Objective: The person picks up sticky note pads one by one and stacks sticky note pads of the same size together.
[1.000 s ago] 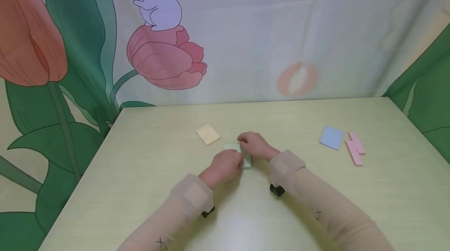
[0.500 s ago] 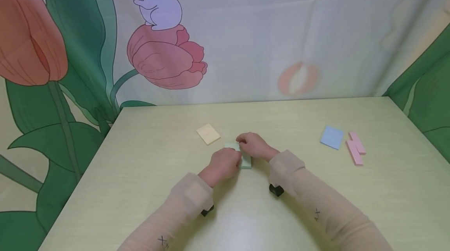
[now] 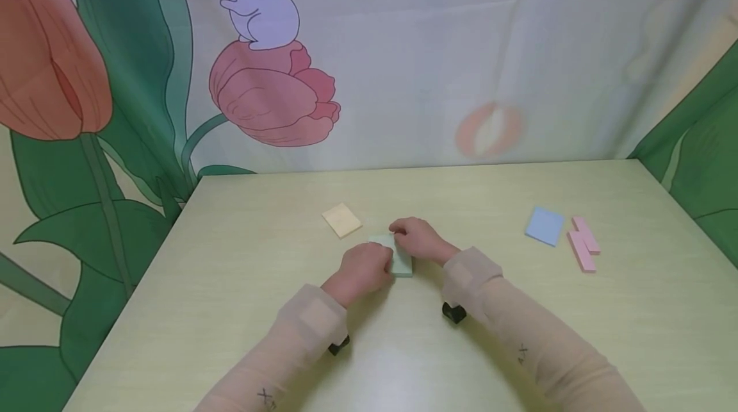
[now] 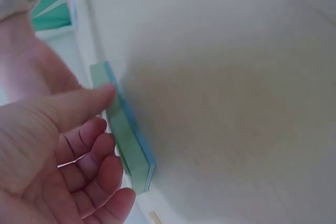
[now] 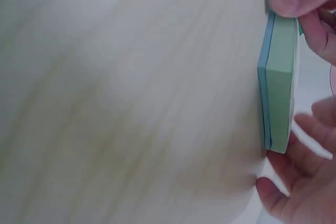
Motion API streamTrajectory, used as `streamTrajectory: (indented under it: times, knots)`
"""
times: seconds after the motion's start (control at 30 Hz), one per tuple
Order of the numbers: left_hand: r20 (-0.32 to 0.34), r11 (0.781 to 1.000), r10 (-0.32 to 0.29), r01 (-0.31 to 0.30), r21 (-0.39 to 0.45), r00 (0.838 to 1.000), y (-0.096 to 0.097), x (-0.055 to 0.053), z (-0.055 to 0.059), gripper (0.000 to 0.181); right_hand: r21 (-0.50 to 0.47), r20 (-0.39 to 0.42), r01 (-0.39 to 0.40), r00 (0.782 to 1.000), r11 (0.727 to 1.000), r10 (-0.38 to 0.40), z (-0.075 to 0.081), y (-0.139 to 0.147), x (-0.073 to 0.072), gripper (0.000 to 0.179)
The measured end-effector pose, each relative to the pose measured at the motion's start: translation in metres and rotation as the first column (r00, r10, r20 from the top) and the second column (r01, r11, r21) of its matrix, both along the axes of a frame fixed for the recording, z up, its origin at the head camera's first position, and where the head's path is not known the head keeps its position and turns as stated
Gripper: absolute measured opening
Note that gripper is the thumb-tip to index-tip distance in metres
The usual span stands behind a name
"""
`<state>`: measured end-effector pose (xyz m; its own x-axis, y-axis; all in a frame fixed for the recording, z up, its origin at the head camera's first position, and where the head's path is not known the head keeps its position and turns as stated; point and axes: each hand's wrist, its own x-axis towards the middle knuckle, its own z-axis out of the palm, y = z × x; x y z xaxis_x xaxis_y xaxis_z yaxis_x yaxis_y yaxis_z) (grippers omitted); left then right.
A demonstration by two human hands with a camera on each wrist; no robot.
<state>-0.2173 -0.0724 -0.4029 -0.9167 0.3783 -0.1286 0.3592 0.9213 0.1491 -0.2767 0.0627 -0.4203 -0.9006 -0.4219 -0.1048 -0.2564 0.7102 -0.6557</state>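
A pale green sticky-note pad (image 3: 402, 264) lies flat on the table between both hands, with a thin blue layer (image 5: 263, 95) along its underside in the wrist views. My left hand (image 3: 360, 271) grips the pad's left part and partly covers it. Its thumb (image 4: 92, 103) presses against the near edge, while the other fingers curl close by. At the far right corner, my right hand (image 3: 419, 236) holds the pad with bent fingers (image 5: 281, 174) around that end.
A yellow square pad (image 3: 342, 220) lies just behind, to the left. Further right are a blue square pad (image 3: 544, 226) and two pink strips (image 3: 581, 252) side by side. A printed cloth (image 3: 403, 66) hangs behind the table (image 3: 230, 284).
My left hand has shifted slightly left along the green pad's near edge, uncovering more of its surface. The right hand stays at the far corner.
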Motion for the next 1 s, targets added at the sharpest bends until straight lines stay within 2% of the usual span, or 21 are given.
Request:
streamTrajectory:
  times: [0.1, 0.2, 0.27, 0.33, 0.43, 0.47, 0.57, 0.67, 0.77, 0.8, 0.87, 0.93, 1.0]
  knots:
    - [0.037, 0.993, 0.059, -0.062, 0.099, 0.998, -0.004, -0.003, 0.002, 0.022, -0.002, 0.008, 0.126, 0.992, 0.992, -0.126, 0.000, 0.005, -0.001, 0.031]
    - [0.027, 0.965, 0.148, -0.150, 0.215, 0.989, -0.009, -0.006, 0.006, 0.020, 0.008, 0.028, 0.264, 0.964, 0.964, -0.265, 0.000, 0.011, -0.004, 0.026]
    - [0.029, 0.934, 0.220, -0.219, 0.283, 0.975, -0.012, -0.010, 0.007, 0.017, 0.018, 0.055, 0.310, 0.949, 0.951, -0.310, -0.002, 0.016, -0.005, 0.023]
    - [0.059, 0.898, 0.287, -0.290, 0.331, 0.956, -0.016, -0.013, 0.008, 0.018, 0.024, 0.104, 0.337, 0.935, 0.941, -0.338, -0.004, 0.018, -0.006, 0.022]
    - [0.160, 0.847, 0.347, -0.382, 0.370, 0.924, -0.021, -0.019, 0.007, 0.021, 0.020, 0.174, 0.345, 0.923, 0.939, -0.343, -0.005, 0.021, -0.006, 0.022]
    - [0.196, 0.835, 0.357, -0.406, 0.372, 0.913, -0.022, -0.020, 0.007, 0.019, 0.014, 0.197, 0.350, 0.917, 0.937, -0.346, -0.005, 0.021, -0.006, 0.022]
    - [0.265, 0.820, 0.360, -0.439, 0.368, 0.894, -0.024, -0.024, 0.004, 0.021, -0.037, 0.279, 0.372, 0.895, 0.927, -0.348, -0.003, 0.019, -0.004, 0.020]
    - [0.303, 0.815, 0.365, -0.459, 0.354, 0.881, -0.024, -0.030, -0.001, 0.025, -0.091, 0.380, 0.407, 0.858, 0.909, -0.346, 0.000, 0.017, -0.002, 0.018]
    - [0.319, 0.817, 0.358, -0.460, 0.348, 0.878, -0.026, -0.039, -0.014, 0.016, -0.107, 0.436, 0.430, 0.831, 0.897, -0.347, 0.002, 0.015, 0.000, 0.018]
    - [0.303, 0.822, 0.334, -0.434, 0.370, 0.892, -0.029, -0.045, -0.023, 0.018, -0.110, 0.447, 0.435, 0.825, 0.894, -0.347, 0.002, 0.014, 0.000, 0.018]
    - [0.317, 0.816, 0.330, -0.438, 0.377, 0.889, -0.030, -0.050, -0.031, 0.024, -0.113, 0.458, 0.442, 0.818, 0.890, -0.349, 0.001, 0.014, 0.000, 0.018]
    - [0.335, 0.803, 0.333, -0.451, 0.389, 0.882, -0.031, -0.051, -0.033, 0.025, -0.122, 0.473, 0.448, 0.811, 0.886, -0.345, 0.000, 0.014, 0.000, 0.017]
    - [0.356, 0.781, 0.346, -0.477, 0.404, 0.868, -0.029, -0.048, -0.028, 0.026, -0.131, 0.495, 0.456, 0.800, 0.880, -0.341, -0.001, 0.014, -0.001, 0.017]
